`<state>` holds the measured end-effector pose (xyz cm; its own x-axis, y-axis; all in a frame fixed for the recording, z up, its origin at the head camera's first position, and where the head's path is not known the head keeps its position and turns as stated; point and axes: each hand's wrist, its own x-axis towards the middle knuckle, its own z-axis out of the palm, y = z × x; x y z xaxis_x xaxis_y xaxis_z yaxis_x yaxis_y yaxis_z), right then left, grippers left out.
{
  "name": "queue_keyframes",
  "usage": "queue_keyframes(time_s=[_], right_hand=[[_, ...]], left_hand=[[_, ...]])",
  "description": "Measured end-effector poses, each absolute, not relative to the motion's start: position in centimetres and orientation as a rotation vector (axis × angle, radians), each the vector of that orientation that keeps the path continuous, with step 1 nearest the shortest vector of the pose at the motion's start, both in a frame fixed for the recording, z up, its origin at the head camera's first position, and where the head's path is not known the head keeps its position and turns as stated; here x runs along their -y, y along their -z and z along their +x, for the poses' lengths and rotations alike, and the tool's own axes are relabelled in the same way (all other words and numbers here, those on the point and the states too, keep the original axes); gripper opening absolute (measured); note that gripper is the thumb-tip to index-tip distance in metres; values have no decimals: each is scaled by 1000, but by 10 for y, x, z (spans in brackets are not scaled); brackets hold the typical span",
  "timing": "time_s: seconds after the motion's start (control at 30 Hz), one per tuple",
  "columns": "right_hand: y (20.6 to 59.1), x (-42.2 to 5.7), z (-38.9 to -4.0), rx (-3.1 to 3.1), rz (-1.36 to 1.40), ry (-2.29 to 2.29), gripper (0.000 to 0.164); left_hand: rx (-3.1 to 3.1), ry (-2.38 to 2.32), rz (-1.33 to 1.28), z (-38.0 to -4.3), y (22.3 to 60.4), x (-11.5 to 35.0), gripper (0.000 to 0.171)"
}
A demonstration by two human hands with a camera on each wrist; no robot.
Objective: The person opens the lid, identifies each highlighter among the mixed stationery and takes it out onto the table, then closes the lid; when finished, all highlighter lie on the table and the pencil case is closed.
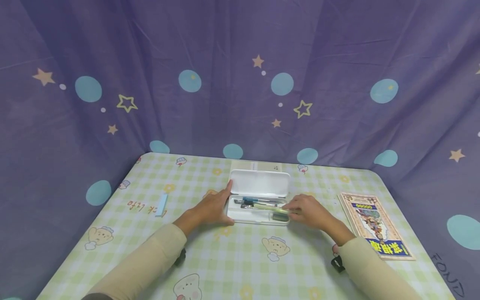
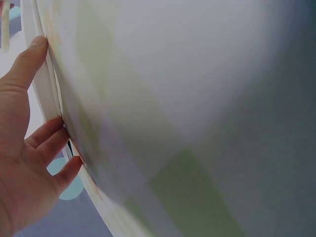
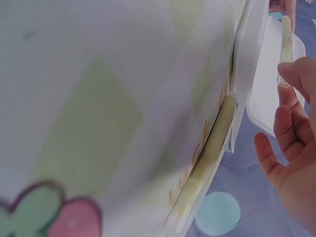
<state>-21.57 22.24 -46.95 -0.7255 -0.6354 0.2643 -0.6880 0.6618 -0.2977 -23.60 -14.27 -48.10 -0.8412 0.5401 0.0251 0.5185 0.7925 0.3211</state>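
A white pencil case [image 1: 258, 183] lies open on the table, its lid tipped back. My left hand [image 1: 215, 206] rests against the case's left end, thumb near the front edge and fingers up by the lid; in the left wrist view the fingertips [image 2: 59, 123] touch a pale edge. With thumb and fingertips my right hand [image 1: 307, 211] pinches a slim pale yellow-green pen [image 3: 286, 44], held over the case's right half. Inside the case are a blue pen [image 1: 255, 200], some dark-tipped pens and a grey-green block [image 1: 279, 217] at the right end.
Behind the lid lies a flat cream-coloured item [image 1: 240, 166]. A light blue strip [image 1: 161, 205] lies to the left, and a stack of books [image 1: 375, 225] to the right. The checked tablecloth [image 1: 240, 266] covers the table; a purple curtain [image 1: 240, 50] hangs behind it.
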Motion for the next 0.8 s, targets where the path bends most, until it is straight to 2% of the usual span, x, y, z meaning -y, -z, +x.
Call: queue_keyframes(time_s=[0.8], right_hand=[[469,-285,-196,2811,927,-625,30]], left_hand=[[-2904,-480,852,-238,485,144,142]])
